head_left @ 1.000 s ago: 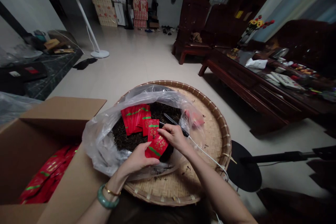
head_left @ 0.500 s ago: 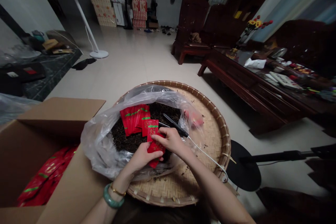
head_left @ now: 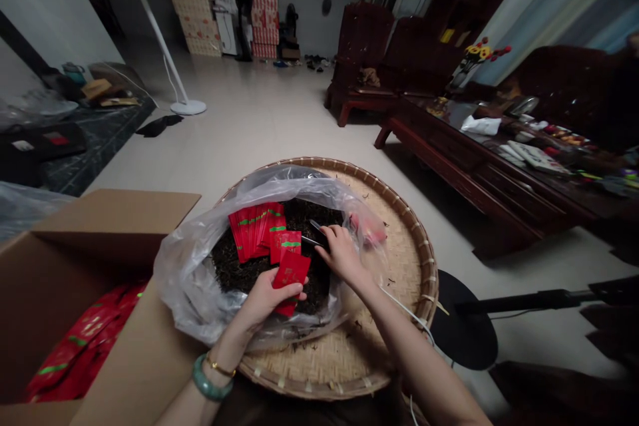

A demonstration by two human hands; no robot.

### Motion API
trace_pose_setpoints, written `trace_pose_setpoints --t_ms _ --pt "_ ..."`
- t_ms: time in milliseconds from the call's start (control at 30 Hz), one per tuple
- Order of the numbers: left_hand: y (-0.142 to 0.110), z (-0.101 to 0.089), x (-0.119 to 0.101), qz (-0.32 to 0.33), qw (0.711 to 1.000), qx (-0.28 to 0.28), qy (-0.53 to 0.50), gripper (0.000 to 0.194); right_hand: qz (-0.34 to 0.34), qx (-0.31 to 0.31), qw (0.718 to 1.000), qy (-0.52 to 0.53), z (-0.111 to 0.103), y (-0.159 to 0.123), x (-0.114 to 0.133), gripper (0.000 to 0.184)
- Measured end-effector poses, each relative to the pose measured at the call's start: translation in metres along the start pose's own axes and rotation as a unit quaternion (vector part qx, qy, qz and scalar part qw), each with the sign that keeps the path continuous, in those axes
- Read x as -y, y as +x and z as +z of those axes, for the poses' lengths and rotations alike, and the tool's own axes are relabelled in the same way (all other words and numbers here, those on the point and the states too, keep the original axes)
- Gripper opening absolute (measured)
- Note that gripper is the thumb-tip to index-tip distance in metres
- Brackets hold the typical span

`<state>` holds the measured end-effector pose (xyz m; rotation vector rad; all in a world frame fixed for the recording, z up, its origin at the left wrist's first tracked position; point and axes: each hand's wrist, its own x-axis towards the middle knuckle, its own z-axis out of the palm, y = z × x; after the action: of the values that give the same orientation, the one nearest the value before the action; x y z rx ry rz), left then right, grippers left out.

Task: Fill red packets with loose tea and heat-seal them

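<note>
My left hand [head_left: 267, 296] pinches a small red packet [head_left: 291, 271] between thumb and fingers, tilted over the dark dried tea leaves [head_left: 314, 293]. My right hand [head_left: 342, 254] is closed around the handle of a black corded tool with two slim arms, which looks like a hair straightener [head_left: 314, 241]; its arms point left over the leaves. Several red packets with green bands [head_left: 254, 229] lie fanned on the leaves just beyond my left hand. The leaves fill an open clear plastic bag [head_left: 184, 279], which sits on a round woven bamboo tray [head_left: 367, 359].
At left stands an open cardboard box [head_left: 144, 339] with many red packets [head_left: 84, 339] inside. A white cord [head_left: 409, 314] crosses the tray's right side. Beyond are a white standing fan [head_left: 188, 106], a dark wooden table [head_left: 459, 166] and, at right, a black round base [head_left: 464, 323].
Both hands were on the red packet, which bent and turned upright between them. My right hand has let go of it and moved right onto the hair straightener; my left keeps the packet.
</note>
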<state>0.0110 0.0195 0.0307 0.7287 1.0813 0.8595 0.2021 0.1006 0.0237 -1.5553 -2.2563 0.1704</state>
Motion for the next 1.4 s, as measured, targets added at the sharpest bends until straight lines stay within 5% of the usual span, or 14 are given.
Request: trace_pose_setpoints --t_ms 267,500,700,867,967,1200,1400 --pt "-0.006 -0.004 0.003 0.083 0.994 0.016 0.064 0.058 -0.012 0.035 0.997 -0.061 0.011 -0.002 -0.006 0.054" --pt "-0.013 -0.009 0.012 0.152 0.981 0.007 0.122 0.052 0.014 0.031 0.998 -0.048 0.009 -0.001 -0.006 0.050" --pt "-0.004 -0.011 0.010 0.118 0.989 -0.035 0.078 0.055 0.021 0.009 0.980 0.197 -0.024 -0.003 -0.012 0.048" --pt "0.001 -0.010 0.006 0.087 0.993 -0.050 0.068 0.058 -0.050 0.166 0.925 0.337 -0.068 -0.005 0.000 0.050" --pt "0.000 -0.007 0.005 0.098 0.991 -0.037 0.087 0.056 -0.059 0.204 0.919 0.331 -0.078 -0.008 0.015 0.050" --pt "-0.001 -0.005 0.007 0.103 0.984 -0.069 0.130 0.047 -0.080 0.184 0.934 0.295 -0.072 -0.009 0.041 0.033" --pt "0.000 -0.006 0.009 0.085 0.985 -0.063 0.138 0.044 -0.056 0.178 0.934 0.306 -0.071 -0.006 0.039 0.033"
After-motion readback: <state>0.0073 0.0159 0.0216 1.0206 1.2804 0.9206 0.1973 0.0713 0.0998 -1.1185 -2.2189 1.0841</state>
